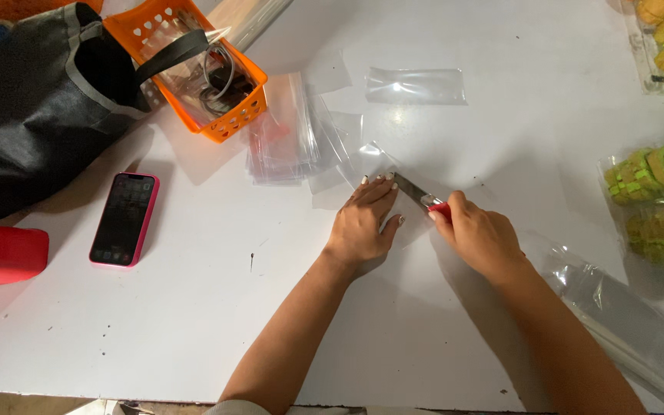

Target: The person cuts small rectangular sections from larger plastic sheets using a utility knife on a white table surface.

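Head view: mid-table, the left hand [364,224] presses flat a thin, slippery clear film [370,157]; the right hand [479,237] grips a red-handled knife [423,197], blade apparently on the film beside the fingertips.

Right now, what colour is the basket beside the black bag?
Orange, seen in the head view: the basket.

Both forearms are reaching up from the bottom edge, converging toward the middle. The left hand [363,223] is lying flat, palm down, fingers together and pointing away. The right hand [479,237] is curling closed, knuckles up, beside it.
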